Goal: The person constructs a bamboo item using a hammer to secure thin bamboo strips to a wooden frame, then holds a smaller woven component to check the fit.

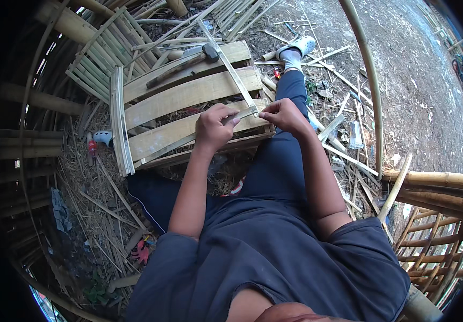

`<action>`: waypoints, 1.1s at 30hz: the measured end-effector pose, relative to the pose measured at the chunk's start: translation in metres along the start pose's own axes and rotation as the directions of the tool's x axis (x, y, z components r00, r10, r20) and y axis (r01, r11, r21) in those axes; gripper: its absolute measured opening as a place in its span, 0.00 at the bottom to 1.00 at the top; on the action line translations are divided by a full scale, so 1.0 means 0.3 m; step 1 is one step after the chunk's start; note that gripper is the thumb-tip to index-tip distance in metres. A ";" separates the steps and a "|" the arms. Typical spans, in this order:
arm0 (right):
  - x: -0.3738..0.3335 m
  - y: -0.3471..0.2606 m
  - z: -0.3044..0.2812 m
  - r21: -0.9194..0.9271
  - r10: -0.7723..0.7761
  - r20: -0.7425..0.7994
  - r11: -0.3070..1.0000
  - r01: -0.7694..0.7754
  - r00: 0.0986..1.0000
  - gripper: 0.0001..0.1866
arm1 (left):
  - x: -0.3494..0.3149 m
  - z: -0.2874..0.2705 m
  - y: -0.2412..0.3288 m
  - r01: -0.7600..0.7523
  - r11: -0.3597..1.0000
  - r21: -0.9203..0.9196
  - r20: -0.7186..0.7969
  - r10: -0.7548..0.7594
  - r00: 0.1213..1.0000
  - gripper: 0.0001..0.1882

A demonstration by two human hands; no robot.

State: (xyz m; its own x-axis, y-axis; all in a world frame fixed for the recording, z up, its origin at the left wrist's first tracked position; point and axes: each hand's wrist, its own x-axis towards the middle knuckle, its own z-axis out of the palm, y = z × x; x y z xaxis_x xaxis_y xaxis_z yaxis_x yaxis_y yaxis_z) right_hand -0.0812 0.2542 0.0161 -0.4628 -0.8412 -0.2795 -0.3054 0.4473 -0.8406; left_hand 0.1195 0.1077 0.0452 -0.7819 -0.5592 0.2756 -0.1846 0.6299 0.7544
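Observation:
My left hand (215, 127) is closed around a thin bamboo strip (175, 145), which slants across a low slatted wooden bench (194, 103). The strip's far end meets a longer, pale bamboo strip (226, 61) that runs away from me over the bench's right part. Close to that meeting point, my right hand (286, 116) is pinched, thumb against fingers. Whatever sits in those fingertips is too small to make out. A hammer (180, 67) with a dark head and wooden handle lies on the far slats.
Bundled bamboo strips (120, 121) stand along the bench's left side. A bamboo slat panel (100, 56) leans beyond it. My outstretched leg (291, 88) passes the bench's right side. Bamboo offcuts and a clear plastic cup (355, 134) litter the right. A bamboo pole (368, 70) rises there.

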 end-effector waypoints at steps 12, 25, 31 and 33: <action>0.009 0.006 -0.011 0.008 0.021 0.007 1.000 -0.021 1.000 0.17 | 0.020 0.069 -0.025 0.007 0.993 0.116 -0.045 -0.002 0.999 0.12; 0.029 0.004 0.007 -0.225 -0.118 -0.279 0.973 0.055 0.953 0.23 | 0.050 0.095 -0.053 0.037 0.984 0.176 -0.043 -0.030 0.999 0.12; 0.088 0.034 0.073 -0.255 -0.188 -0.375 0.962 0.094 0.908 0.18 | 0.066 0.106 -0.079 0.030 0.983 0.182 -0.060 -0.019 0.998 0.11; 0.103 0.040 0.087 -0.206 -0.170 -0.404 0.974 0.092 0.899 0.15 | 0.073 0.109 -0.081 0.040 0.980 0.194 -0.074 -0.026 0.997 0.10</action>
State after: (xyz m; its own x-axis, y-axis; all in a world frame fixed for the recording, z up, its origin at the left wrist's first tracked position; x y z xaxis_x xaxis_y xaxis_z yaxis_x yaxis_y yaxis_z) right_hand -0.0774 0.2258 -0.0149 -0.7000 -0.7098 0.0793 -0.5117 0.4210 -0.7489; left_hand 0.0875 0.0979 0.0133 -0.7305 -0.6140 0.2990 -0.3279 0.6994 0.6351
